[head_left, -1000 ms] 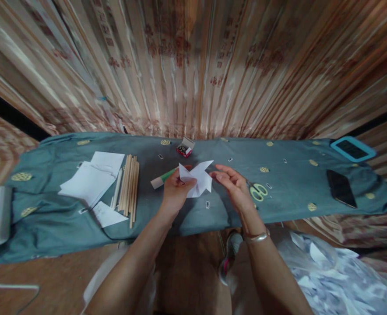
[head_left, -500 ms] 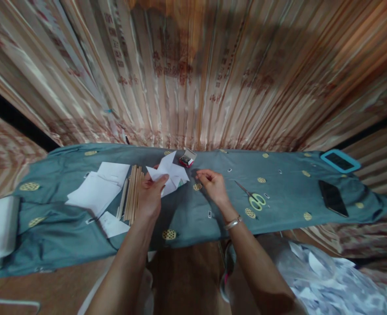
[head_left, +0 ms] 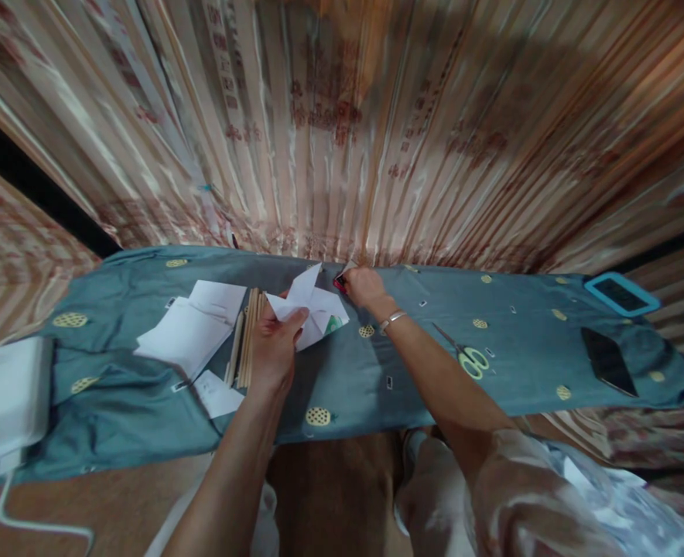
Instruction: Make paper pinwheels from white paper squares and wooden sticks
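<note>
Near frame centre, your left hand (head_left: 275, 344) is pinching the paper pinwheel (head_left: 317, 302); keep its folds snug. Your right hand (head_left: 368, 288) is working at the small red box (head_left: 339, 281), finger hold unclear.

Smooth, matt paper pinwheel (head_left: 312, 303)

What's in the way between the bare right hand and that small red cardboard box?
Nothing visible: the bare right hand is at the small red cardboard box, hiding part of it, so I can't tell whether they touch. The white folded-paper pinwheel in the bare left hand is off to one side.
</note>
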Demonstrator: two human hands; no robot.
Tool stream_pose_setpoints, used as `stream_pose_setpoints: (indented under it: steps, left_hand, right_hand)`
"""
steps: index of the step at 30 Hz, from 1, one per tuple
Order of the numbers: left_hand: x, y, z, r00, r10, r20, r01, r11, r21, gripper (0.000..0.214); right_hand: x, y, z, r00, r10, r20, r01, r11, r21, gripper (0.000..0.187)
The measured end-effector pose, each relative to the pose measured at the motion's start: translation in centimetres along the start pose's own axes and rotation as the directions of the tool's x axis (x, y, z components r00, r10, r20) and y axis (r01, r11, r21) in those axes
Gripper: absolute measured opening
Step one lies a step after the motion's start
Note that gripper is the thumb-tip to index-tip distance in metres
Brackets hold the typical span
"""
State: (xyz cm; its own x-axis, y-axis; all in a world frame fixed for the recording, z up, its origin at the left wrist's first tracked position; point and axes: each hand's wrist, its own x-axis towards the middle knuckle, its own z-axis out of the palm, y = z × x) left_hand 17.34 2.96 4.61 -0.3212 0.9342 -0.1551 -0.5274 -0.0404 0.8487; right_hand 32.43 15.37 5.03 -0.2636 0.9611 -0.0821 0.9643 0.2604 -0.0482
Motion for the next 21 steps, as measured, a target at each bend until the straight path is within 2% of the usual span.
stream_pose_setpoints:
  steps: [9, 21]
  left_hand:
    - [-0.34, 0.26, -0.02, 1.0, -0.029, 0.01, 0.029, 1.0, -0.005, 0.044]
    - [-0.7, 0.89, 0.03, 0.999, -0.052, -0.012, 0.052, 0.998, -0.044, 0.044]
  right_hand:
    - [0.62, -0.3, -0.01, 0.998, -0.049, 0.04, 0.053, 0.992, -0.111, 0.036]
    - [0.44, -0.19, 0.18, 0.999, -0.017, 0.031, 0.02, 0.993, -0.117, 0.032]
